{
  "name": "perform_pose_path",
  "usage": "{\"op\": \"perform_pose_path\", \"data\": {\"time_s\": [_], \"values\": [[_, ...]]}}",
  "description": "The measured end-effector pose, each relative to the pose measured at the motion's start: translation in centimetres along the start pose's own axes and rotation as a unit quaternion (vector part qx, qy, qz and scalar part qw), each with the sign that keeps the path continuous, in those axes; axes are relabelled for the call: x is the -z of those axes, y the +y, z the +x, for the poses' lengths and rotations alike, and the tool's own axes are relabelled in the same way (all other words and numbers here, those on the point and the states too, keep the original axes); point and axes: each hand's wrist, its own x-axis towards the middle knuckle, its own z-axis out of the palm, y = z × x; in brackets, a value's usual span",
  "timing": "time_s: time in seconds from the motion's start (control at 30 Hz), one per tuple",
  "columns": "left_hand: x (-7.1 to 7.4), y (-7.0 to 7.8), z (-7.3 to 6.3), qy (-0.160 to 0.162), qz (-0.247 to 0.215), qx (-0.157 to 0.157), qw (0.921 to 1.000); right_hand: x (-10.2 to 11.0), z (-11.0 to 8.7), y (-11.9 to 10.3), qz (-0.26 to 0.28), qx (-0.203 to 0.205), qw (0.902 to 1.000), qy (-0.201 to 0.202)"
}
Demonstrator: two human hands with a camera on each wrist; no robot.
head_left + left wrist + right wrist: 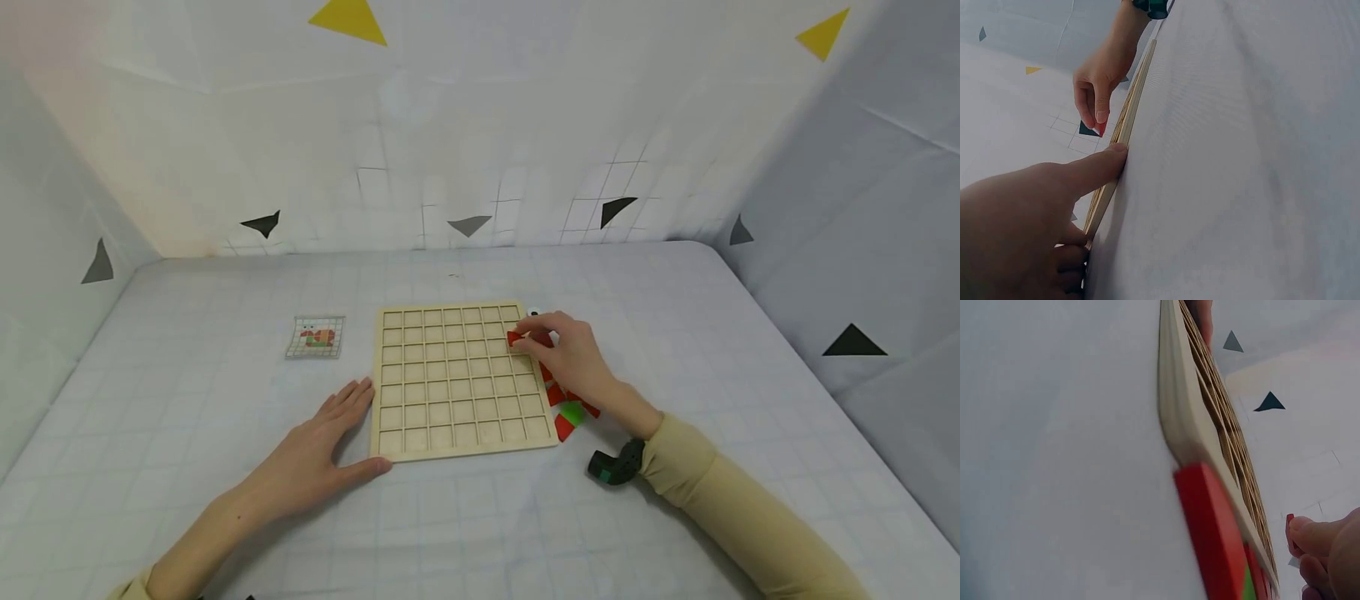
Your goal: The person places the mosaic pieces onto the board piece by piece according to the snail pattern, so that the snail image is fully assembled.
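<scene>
A square wooden grid board lies on the white-covered table. My right hand pinches a small red tile between thumb and fingertips, over the board's right side near its far corner. The right wrist view shows the same tile edge-on at the thumb tip. Beside the board's left edge rests my left hand, fingers extended along it and thumb on the near left corner. Along the right edge lie several red tiles and a green tile, some partly hidden by the right hand.
A small card with a coloured picture on a grid lies left of the board. Past the right hand sits a white piece with a black dot. A black device is on the right wrist. White walls enclose the table's back and sides.
</scene>
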Motion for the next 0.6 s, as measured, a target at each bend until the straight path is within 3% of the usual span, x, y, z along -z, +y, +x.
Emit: {"op": "perform_pose_path", "data": {"time_s": [0.3,0.6], "values": [[0.0,0.0,0.0,0.000,-0.003,-0.004,1.0000,-1.8,0.6,-0.6,-0.007,0.003,0.9998,-0.017],[0.0,-0.1,-0.1,0.002,-0.003,-0.004,1.0000,-2.5,0.3,-0.5,-0.015,0.050,0.9986,-0.004]]}}
